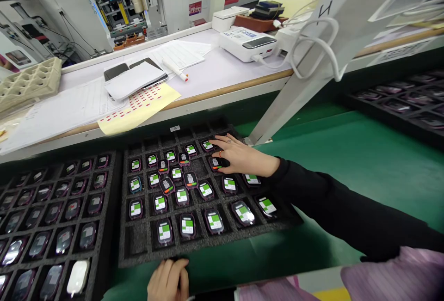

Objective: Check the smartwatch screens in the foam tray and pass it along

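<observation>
Right hand (239, 155) center frame, fingers spread flat over a small device (215, 163) in the foam tray (149, 245), touching it, not gripping. Left hand (169, 280) bottom center, fingers curled on tray's near edge. Second tray (104, 245) lower left.

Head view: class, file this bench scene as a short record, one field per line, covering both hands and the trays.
Right hand: reaching over the middle foam tray, fingers on a small device
Left hand: on that tray's near edge
Tray contents: small devices, most with green-white labels
Left tray: devices without such labels
Belt: green
</observation>
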Demonstrator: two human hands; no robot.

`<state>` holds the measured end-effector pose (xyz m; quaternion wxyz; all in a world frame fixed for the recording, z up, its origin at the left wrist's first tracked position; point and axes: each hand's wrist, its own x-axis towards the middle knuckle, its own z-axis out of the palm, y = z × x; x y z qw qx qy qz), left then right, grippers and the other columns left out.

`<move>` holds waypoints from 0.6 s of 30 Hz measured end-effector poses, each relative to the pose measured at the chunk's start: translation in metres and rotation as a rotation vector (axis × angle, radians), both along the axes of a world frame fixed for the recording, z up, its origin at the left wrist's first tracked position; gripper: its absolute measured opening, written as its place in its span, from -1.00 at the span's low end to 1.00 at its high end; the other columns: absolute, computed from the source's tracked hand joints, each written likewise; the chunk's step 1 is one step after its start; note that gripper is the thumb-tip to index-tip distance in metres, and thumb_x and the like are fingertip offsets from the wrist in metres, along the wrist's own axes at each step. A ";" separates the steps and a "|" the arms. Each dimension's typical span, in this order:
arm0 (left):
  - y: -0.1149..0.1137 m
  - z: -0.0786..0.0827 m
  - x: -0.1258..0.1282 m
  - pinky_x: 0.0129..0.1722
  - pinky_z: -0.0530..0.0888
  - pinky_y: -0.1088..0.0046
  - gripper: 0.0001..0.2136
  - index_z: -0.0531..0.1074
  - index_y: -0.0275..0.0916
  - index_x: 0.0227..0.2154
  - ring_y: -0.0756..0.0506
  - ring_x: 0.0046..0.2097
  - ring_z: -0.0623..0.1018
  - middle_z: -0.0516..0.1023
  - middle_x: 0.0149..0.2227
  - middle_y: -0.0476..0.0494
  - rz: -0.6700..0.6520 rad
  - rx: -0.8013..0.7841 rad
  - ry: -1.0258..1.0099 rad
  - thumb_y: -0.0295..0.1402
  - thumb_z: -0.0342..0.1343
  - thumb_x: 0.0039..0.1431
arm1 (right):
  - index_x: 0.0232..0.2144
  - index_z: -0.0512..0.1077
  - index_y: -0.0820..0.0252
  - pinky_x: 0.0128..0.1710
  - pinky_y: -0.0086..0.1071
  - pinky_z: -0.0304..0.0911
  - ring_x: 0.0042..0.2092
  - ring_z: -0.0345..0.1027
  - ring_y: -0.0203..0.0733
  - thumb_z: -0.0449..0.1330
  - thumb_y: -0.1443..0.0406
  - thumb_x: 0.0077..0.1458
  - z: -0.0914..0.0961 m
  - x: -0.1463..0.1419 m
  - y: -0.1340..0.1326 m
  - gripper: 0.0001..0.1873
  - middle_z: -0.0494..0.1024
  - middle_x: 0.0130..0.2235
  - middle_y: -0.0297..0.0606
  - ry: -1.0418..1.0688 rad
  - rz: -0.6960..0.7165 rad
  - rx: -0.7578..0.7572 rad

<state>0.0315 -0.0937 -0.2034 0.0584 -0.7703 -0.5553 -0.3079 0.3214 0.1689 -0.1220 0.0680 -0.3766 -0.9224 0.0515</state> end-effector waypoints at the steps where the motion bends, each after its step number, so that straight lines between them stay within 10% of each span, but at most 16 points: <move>1: 0.000 0.000 0.000 -0.35 0.36 0.49 -0.78 0.48 -0.13 -0.29 0.01 -0.47 0.49 0.53 -0.50 0.08 0.000 0.002 0.003 -0.60 0.02 0.25 | -0.15 0.62 0.32 0.26 0.28 0.01 0.29 0.05 0.39 0.47 0.38 -0.03 0.000 -0.001 -0.001 -0.67 0.30 0.23 0.15 -0.009 0.004 0.002; 18: -0.001 -0.003 0.000 -0.31 0.38 0.49 -0.77 0.49 -0.13 -0.28 0.01 -0.44 0.51 0.55 -0.47 0.06 0.016 0.021 0.016 -0.60 0.02 0.23 | -0.03 0.56 0.35 0.26 0.25 0.06 0.26 0.12 0.34 0.51 0.27 -0.02 0.003 0.011 -0.002 -0.50 0.31 0.22 0.16 0.065 -0.035 0.056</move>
